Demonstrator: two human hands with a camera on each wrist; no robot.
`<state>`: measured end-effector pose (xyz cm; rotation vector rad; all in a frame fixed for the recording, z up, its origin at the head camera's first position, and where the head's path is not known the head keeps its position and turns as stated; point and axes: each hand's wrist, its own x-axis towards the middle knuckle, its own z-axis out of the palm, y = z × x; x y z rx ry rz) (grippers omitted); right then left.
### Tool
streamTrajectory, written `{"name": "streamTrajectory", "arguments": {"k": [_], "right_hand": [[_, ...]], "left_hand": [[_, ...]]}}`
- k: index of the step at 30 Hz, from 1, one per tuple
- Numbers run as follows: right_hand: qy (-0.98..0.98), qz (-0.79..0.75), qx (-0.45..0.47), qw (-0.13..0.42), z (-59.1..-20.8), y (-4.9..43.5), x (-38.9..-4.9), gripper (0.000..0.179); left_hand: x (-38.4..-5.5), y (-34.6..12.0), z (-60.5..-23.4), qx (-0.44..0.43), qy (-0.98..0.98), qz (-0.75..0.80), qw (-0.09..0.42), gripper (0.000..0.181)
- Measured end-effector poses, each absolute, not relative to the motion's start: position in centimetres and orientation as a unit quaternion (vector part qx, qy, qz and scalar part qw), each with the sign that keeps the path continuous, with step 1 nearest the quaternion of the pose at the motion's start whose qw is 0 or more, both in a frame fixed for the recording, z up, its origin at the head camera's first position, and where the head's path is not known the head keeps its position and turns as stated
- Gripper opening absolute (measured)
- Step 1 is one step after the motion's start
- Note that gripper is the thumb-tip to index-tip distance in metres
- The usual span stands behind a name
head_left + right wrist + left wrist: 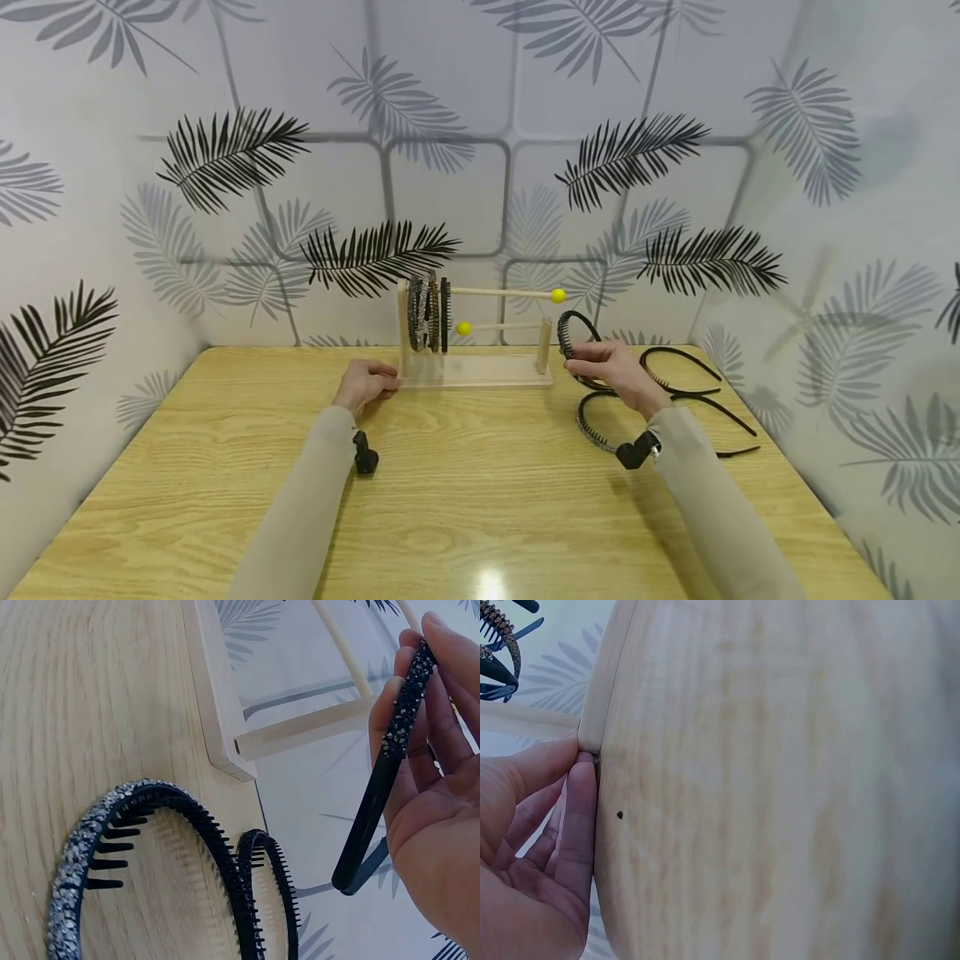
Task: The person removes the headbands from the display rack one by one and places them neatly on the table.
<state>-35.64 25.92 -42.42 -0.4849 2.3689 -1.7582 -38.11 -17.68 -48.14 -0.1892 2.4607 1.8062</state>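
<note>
A wooden headband stand (476, 372) stands near the table's back edge, with two rods tipped by yellow balls. Several glittery and black headbands (432, 315) hang at the left end of its upper rod. At the base's left end, my left hand (366, 383) pinches the corner between thumb and fingers. Just beyond the stand's right side, my right hand (615, 371) holds up a black headband (375, 791) set with dark sparkling stones, pinched near its stoned section. The headband is upright, near the upper rod's yellow ball (558, 296).
More headbands lie on the table under and beside my right forearm. One is covered in silver glitter (71, 877); a thinner black headband (678, 350) lies farther back. Patterned walls enclose the wooden table (465, 500) behind and at both sides.
</note>
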Motion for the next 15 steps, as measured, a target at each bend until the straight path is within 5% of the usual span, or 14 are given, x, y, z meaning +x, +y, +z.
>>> {"name": "streamTrajectory", "arguments": {"k": [15], "right_hand": [[0.823,-0.507,-0.218,0.135,-43.2,24.3,-35.0,0.043]], "left_hand": [[-38.0,-17.7,-47.9,-0.061,0.803,0.591,0.044,0.033]]}}
